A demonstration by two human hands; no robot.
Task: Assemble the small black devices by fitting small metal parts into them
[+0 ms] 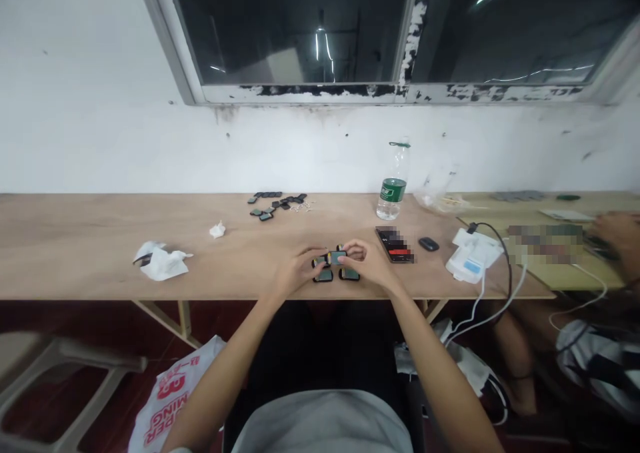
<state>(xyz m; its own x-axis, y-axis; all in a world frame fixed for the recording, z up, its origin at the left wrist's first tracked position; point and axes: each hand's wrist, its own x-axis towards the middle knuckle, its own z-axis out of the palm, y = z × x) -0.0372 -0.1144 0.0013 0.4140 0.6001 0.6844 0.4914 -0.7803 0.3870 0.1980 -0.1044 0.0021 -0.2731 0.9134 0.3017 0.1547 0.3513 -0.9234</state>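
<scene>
Both my hands meet at the front edge of a light wooden table [100, 253]. My left hand [299, 271] pinches a small dark tile with a teal face [320, 261]. My right hand [367, 265] grips a similar tile [337, 257], and the two tiles nearly touch. Just below my fingers lie two more such tiles [323, 275] [349, 274], flat on the wood. Farther back, a loose group of several dark tiles [265, 215] lies beside tiny pale bits [300, 206].
A green-labelled water bottle [393, 185] stands at the back. To the right lie a phone [394, 245], a black oval case [429, 243] and a white charger with cables [473, 257]. Crumpled tissues [163, 261] lie left. A co-worker's hand [620, 231] rests at the right.
</scene>
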